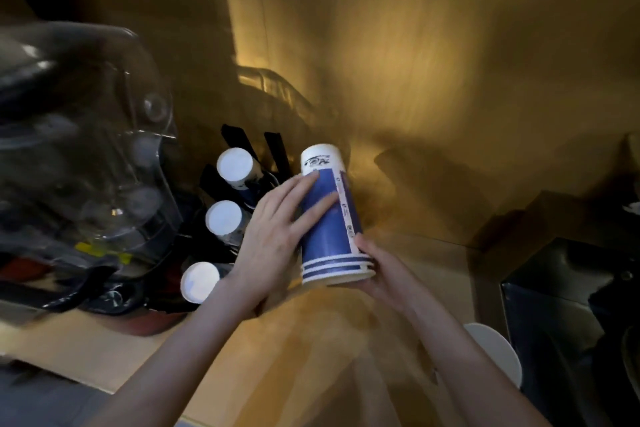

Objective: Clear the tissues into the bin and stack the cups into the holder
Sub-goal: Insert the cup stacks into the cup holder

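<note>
A stack of blue and white paper cups, nested upside down, is held above the wooden counter near the middle of the view. My left hand lies flat against the stack's left side. My right hand grips the rims at the bottom right. Just left of them stands a black cup holder with three upturned cup stacks in it; their white bases show: a far one, a middle one and a near one. No tissues are visible.
A clear plastic dome-shaped appliance with dark parts fills the left side. A black bin stands at the lower right, with a white round object beside it. A wire rack sits at the back. The view is blurred.
</note>
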A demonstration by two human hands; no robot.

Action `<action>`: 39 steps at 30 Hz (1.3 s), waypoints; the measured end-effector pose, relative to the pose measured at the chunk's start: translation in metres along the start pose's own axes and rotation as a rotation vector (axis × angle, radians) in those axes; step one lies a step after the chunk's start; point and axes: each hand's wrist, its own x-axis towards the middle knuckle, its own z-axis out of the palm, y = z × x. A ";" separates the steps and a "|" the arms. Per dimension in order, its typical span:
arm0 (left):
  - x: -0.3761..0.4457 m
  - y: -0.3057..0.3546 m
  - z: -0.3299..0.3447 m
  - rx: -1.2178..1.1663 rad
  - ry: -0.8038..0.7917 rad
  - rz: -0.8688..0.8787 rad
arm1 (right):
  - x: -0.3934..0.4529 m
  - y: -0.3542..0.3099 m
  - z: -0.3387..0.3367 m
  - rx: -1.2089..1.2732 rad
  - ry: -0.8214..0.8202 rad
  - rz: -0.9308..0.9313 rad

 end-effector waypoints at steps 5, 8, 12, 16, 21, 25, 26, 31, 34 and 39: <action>-0.002 -0.016 -0.044 -0.619 0.052 -0.396 | 0.029 -0.012 0.034 -0.264 0.035 -0.272; 0.001 -0.033 -0.064 -0.828 0.059 -0.467 | 0.042 -0.021 0.057 -0.445 0.060 -0.397; 0.010 -0.056 -0.088 -0.973 0.135 -0.555 | 0.061 -0.029 0.091 -0.675 0.101 -0.539; 0.017 -0.074 -0.105 -0.838 0.158 -0.554 | 0.085 -0.034 0.117 -0.787 0.141 -0.655; 0.029 -0.089 -0.121 -0.590 0.309 -0.532 | 0.118 -0.034 0.134 -0.853 0.181 -0.692; 0.035 -0.099 -0.120 -0.532 0.373 -0.540 | 0.137 -0.028 0.133 -0.868 0.202 -0.655; 0.036 -0.101 -0.118 -0.527 0.371 -0.534 | 0.141 -0.026 0.131 -0.871 0.207 -0.654; 0.042 -0.112 -0.110 -0.534 0.395 -0.554 | 0.154 -0.025 0.125 -0.877 0.224 -0.657; 0.047 -0.118 -0.108 -0.520 0.399 -0.561 | 0.160 -0.030 0.124 -0.886 0.242 -0.662; 0.054 -0.125 -0.094 -0.516 0.354 -0.566 | 0.167 -0.034 0.118 -0.935 0.261 -0.643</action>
